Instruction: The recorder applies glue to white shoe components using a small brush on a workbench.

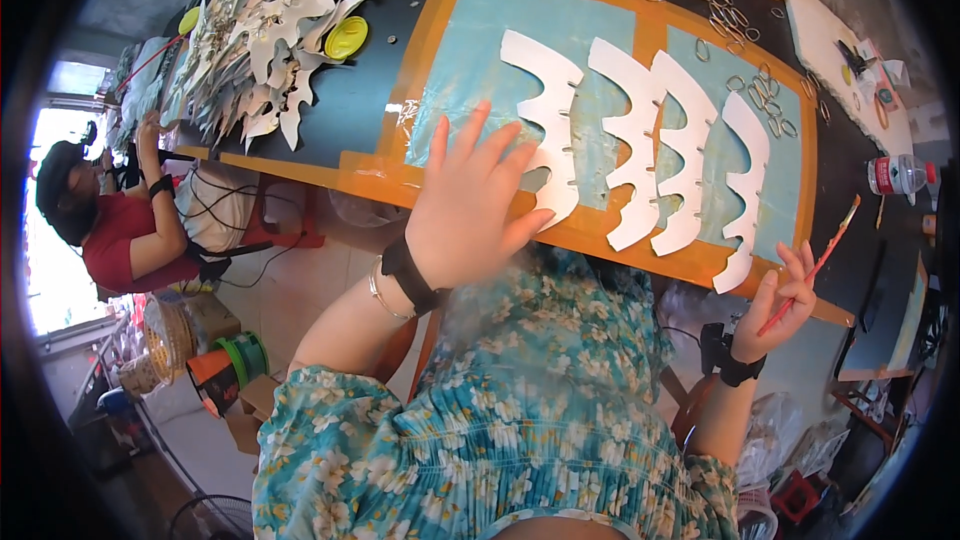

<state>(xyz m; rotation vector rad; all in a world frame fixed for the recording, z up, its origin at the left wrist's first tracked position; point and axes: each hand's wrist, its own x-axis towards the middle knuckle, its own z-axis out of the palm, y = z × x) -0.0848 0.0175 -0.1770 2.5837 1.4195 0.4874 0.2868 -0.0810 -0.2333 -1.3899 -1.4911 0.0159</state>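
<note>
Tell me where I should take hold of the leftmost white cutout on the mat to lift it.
Probably its lower tip, which overhangs the orange border at the table's near edge, coming from below. The leftmost white cutout lies flat, its smooth right edge beside the next cutout. The left hand already rests there; the right hand holds a brush.

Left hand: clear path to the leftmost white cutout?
Probably yes. The left hand lies open on the mat, fingertips at the edge of the leftmost cutout; nothing lies between them. The right hand holds a brush off to the side.
</note>
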